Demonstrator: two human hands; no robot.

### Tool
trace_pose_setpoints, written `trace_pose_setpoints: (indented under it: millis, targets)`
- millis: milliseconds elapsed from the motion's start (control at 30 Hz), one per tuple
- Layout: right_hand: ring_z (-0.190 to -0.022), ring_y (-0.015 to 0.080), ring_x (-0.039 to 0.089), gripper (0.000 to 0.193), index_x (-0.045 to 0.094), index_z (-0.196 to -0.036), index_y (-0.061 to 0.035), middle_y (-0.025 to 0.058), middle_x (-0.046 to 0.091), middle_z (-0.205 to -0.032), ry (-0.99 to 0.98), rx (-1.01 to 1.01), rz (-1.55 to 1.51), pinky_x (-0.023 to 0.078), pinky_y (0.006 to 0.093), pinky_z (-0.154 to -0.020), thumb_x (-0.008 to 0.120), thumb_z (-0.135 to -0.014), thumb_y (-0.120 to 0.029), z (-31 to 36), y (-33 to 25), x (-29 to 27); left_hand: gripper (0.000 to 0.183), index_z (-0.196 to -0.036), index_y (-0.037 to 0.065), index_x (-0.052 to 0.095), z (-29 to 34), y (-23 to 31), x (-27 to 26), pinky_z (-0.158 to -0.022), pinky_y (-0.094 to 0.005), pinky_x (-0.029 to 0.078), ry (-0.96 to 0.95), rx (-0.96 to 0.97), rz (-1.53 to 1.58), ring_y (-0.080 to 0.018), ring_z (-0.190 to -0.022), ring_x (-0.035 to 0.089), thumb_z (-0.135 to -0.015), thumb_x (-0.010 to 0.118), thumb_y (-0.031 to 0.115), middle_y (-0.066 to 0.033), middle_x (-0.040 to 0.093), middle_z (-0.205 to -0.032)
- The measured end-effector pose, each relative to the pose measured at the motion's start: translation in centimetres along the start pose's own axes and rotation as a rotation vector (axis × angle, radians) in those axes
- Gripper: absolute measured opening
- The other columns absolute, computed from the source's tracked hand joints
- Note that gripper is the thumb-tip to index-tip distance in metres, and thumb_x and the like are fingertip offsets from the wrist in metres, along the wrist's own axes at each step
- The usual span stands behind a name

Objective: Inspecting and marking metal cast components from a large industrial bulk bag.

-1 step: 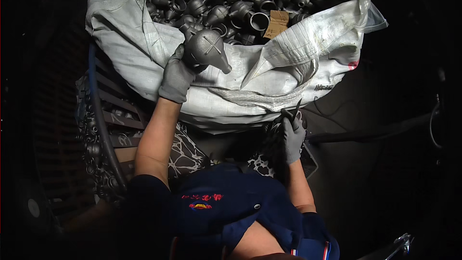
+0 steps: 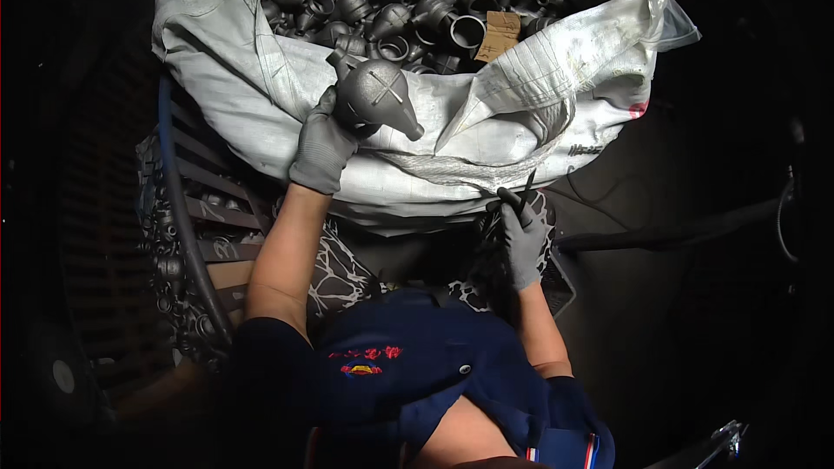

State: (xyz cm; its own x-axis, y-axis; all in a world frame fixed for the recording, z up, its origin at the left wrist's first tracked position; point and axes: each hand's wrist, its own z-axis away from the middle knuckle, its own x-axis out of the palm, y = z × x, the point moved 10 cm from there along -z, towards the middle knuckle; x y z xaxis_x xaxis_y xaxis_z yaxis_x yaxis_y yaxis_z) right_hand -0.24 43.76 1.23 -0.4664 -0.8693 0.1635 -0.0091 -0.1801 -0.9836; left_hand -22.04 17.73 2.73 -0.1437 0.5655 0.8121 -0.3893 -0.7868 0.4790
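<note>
My left hand (image 2: 323,149), in a grey glove, grips a grey metal casting (image 2: 375,91) over the near edge of a large white woven bag (image 2: 417,178). The casting has a rounded body with a raised cross, a narrow spout pointing down to the right, and a short neck at its upper left. Some of my left fingers are hidden behind it. Lower right, my gloved right hand (image 2: 523,239) is closed on a dark, thin pointed tool (image 2: 529,187), its tip upward beside the bag. The tool's exact kind cannot be made out.
Many similar castings (image 2: 417,13) fill the bag, with a piece of brown cardboard (image 2: 499,36) lying on them. To the left, a slatted crate (image 2: 230,249) with a curved blue rim holds smaller metal parts (image 2: 174,278). A dark hose or cable (image 2: 669,234) runs off to the right.
My left hand and the casting have shifted slightly right and down. My right hand, with the pointed tool, has moved a little left and up. Both grips stay the same.
</note>
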Motion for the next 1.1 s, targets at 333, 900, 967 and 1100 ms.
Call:
trace_pose_setpoints:
  millis: [333,900,967,1100]
  targets:
    - [-0.085,0.0054,0.056,0.036,0.057,-0.119,0.0049,0.0018,0.064,-0.100,-0.376,0.013,0.056,0.046,0.0213,-0.079,0.064,-0.085,-0.006,0.0,1.1,8.7,0.043,-0.130,0.008,0.045,6.5,-9.7,-4.8,-0.099,-0.0592,0.037,0.063,-0.265,0.008,-0.0344,-0.122,0.047,-0.097,0.039,0.034,-0.0153,0.049,-0.133]
    - [-0.042,0.0031,0.024,0.034,0.058,-0.092,0.0014,-0.0071,0.032,-0.054,-0.533,0.557,-0.496,0.022,0.0183,-0.040,0.049,-0.095,-0.031,3.4,7.6,9.2,0.037,-0.128,0.000,0.047,7.4,-2.0,-5.4,-0.092,-0.0363,0.046,-0.043,0.256,-0.520,-0.0210,-0.109,0.055,-0.094,0.047,0.017,-0.0150,0.058,-0.114]
    - [-0.042,0.0033,0.025,0.037,0.058,-0.091,0.0008,-0.0065,0.033,-0.053,-0.618,0.582,-0.540,0.022,0.0189,-0.040,0.047,-0.095,-0.034,4.2,7.2,9.7,0.037,-0.129,0.001,0.046,7.5,-3.6,-3.8,-0.092,-0.0348,0.046,-0.110,0.146,-0.430,-0.0198,-0.105,0.056,-0.095,0.047,0.015,-0.0137,0.059,-0.111]
    - [-0.047,0.0032,0.034,0.031,0.056,-0.103,0.0029,0.0020,0.057,-0.071,-0.510,0.519,-0.310,0.025,0.0182,-0.041,0.049,-0.096,-0.026,3.4,6.4,8.6,0.036,-0.129,-0.001,0.047,6.8,-4.8,-4.2,-0.098,-0.0338,0.044,-0.161,0.044,-0.421,-0.0204,-0.108,0.056,-0.095,0.046,0.009,-0.0142,0.058,-0.115]
